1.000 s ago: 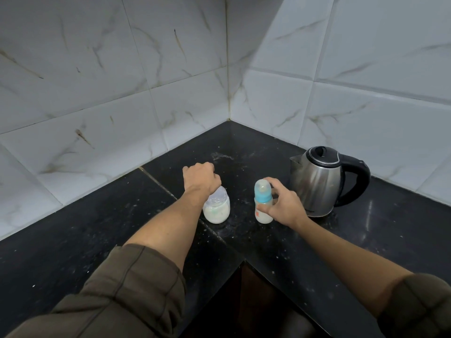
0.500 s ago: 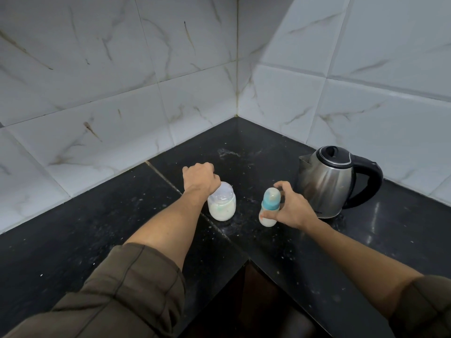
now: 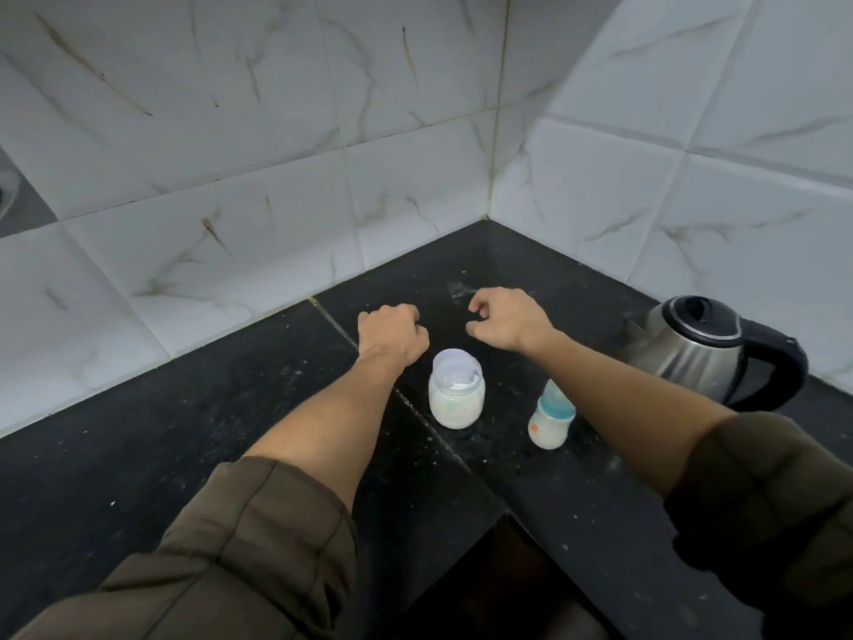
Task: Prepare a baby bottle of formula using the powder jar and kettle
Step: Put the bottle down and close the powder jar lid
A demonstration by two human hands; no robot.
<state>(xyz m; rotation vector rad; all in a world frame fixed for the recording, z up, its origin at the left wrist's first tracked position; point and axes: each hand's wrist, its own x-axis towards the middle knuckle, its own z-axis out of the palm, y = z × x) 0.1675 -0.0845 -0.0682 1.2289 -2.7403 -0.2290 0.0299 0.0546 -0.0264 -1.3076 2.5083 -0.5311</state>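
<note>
The powder jar (image 3: 456, 394), clear with white powder inside, stands on the black counter (image 3: 231, 455) under a pale round top. My left hand (image 3: 392, 337) hovers just behind and left of it, curled into a fist with nothing visible in it. My right hand (image 3: 507, 323) hangs behind and right of the jar, its fingers loosely curled and empty. The baby bottle (image 3: 549, 415), white with a blue cap, stands upright to the right of the jar, partly hidden by my right forearm. Further right sits the steel kettle (image 3: 687, 351) with its black lid down.
White marbled tile walls (image 3: 323, 200) meet in a corner behind the counter. The counter's inner edge drops into a dark gap (image 3: 498, 584) close to me. My olive sleeves fill the lower corners.
My right hand has let go of the baby bottle and moved up and left, behind the jar. My left hand has come off the jar's top. The camera has tilted.
</note>
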